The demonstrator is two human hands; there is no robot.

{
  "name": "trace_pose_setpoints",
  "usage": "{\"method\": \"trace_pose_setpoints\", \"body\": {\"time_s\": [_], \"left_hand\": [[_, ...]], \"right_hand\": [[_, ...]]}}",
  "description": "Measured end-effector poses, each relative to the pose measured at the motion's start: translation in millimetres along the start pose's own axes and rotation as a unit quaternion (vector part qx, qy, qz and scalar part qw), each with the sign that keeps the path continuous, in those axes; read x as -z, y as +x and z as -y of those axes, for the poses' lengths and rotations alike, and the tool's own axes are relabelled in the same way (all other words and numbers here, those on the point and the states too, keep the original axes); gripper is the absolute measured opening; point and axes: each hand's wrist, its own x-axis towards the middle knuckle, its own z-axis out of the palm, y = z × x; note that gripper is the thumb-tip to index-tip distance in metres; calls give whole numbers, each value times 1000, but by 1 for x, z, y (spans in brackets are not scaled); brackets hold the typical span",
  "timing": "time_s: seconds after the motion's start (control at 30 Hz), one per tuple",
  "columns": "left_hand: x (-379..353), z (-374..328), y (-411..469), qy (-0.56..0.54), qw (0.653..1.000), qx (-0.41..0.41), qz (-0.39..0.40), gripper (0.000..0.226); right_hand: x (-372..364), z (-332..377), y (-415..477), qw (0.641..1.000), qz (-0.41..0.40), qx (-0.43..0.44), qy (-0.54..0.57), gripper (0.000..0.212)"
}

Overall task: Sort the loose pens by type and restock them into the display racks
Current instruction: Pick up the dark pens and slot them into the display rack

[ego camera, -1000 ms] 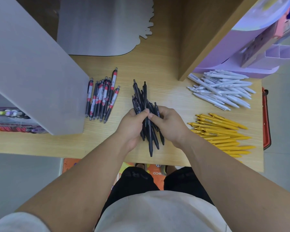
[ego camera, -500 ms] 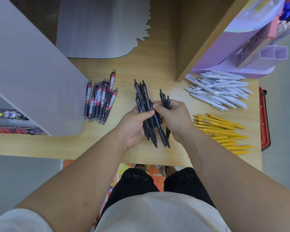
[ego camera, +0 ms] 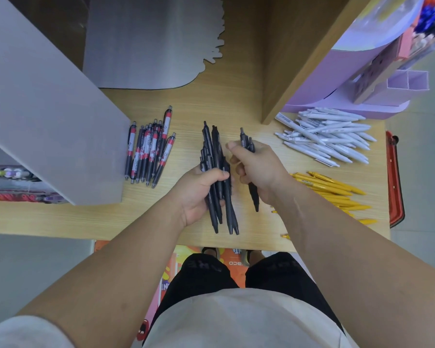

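My left hand (ego camera: 199, 192) grips a thick bundle of black pens (ego camera: 212, 151) upright over the middle of the wooden table (ego camera: 60, 222). My right hand (ego camera: 256, 167) holds a few separate black pens (ego camera: 253, 197) just to the right, a small gap between the two bunches. Red-and-black pens (ego camera: 151, 151) lie in a pile to the left. White pens (ego camera: 327, 139) lie heaped at the right rear, yellow pens (ego camera: 337, 192) at the right front, partly under my right forearm.
A grey display box (ego camera: 43, 116) stands at the left, racks of coloured pens (ego camera: 13, 182) beneath it. A wooden divider (ego camera: 301, 51) rises behind the white pens, with a purple display rack (ego camera: 377, 79) to its right. A red tray edge (ego camera: 394, 179) lies past the table's right end.
The single bundle held by both hands has split: my right hand drew a few black pens away to the right while my left keeps the main bunch.
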Motion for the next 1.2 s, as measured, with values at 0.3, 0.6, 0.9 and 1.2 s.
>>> {"method": "trace_pose_setpoints", "body": {"time_s": [0.3,0.6,0.9,1.2], "left_hand": [[1,-14,-8,72,995,11,68,34],[-3,-12,-9,38,998,27,48,23],[-8,-19,-25,39,999,27,11,12],[-36,-24,-50,-61,993,-49,-87,21]], "right_hand": [[-7,16,11,999,24,30,-3,26],[-1,11,9,997,47,57,-37,22],[2,23,-7,989,63,70,-115,27],[25,26,-40,992,51,-20,113,30]]}}
